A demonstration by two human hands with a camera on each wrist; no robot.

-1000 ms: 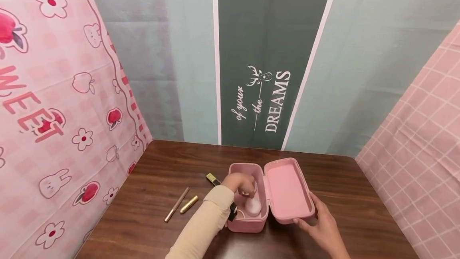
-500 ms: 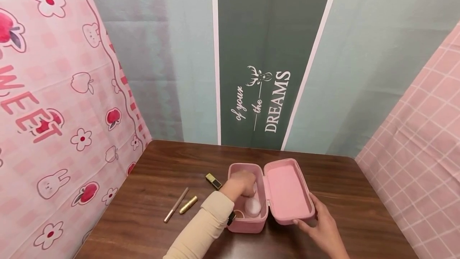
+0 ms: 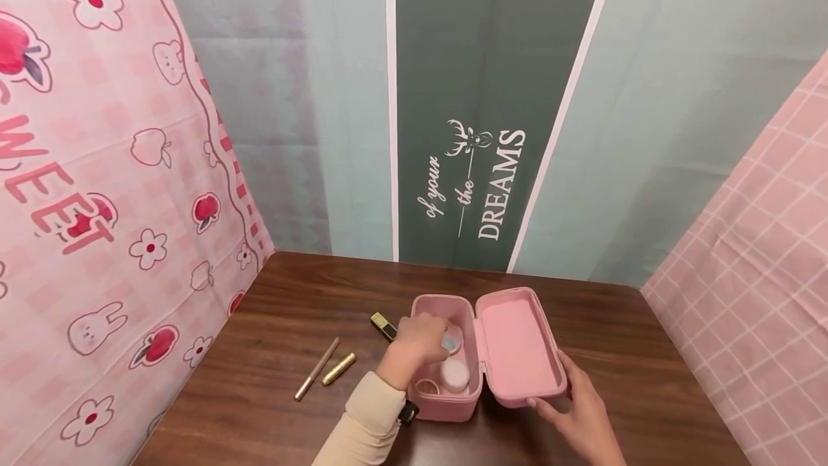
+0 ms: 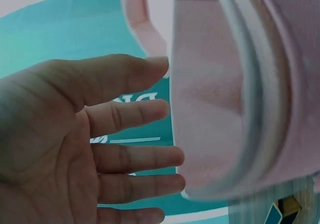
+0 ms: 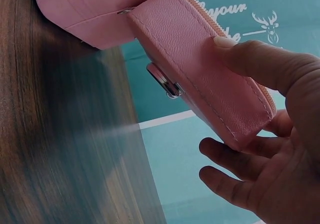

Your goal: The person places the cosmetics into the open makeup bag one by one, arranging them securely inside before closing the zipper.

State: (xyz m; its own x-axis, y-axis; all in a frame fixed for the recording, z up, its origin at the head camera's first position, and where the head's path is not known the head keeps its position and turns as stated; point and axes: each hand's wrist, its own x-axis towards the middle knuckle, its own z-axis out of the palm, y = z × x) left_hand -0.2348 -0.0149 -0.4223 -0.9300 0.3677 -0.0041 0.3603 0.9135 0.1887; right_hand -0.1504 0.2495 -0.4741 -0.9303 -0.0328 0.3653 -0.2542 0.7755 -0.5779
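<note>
A pink zip case [image 3: 446, 408] stands with its lid [image 3: 520, 344] swung out to the right. My left hand [image 3: 417, 344] reaches over the case's left rim. In the left wrist view its fingers [image 4: 140, 156] are extended and hold nothing, close to the case wall [image 4: 205, 89]. Inside lie a white round jar [image 3: 456, 374], a round white-rimmed thing with a pale blue middle [image 3: 451, 342] and a thin ring [image 3: 427, 386]. My right hand [image 3: 578, 412] grips the lid's near right corner, thumb on its side wall [image 5: 200, 69] and fingers beneath.
Left of the case on the wooden table [image 3: 259, 380] lie a slim brown-gold stick [image 3: 317, 369], a gold tube [image 3: 339, 369] and a black-and-gold block [image 3: 383, 325]. Printed cloths [image 3: 349, 128] hang behind the table and at both sides.
My left hand has lifted out from deeper in the case and drawn back left, uncovering the round white-rimmed thing inside. The right hand keeps its hold on the lid.
</note>
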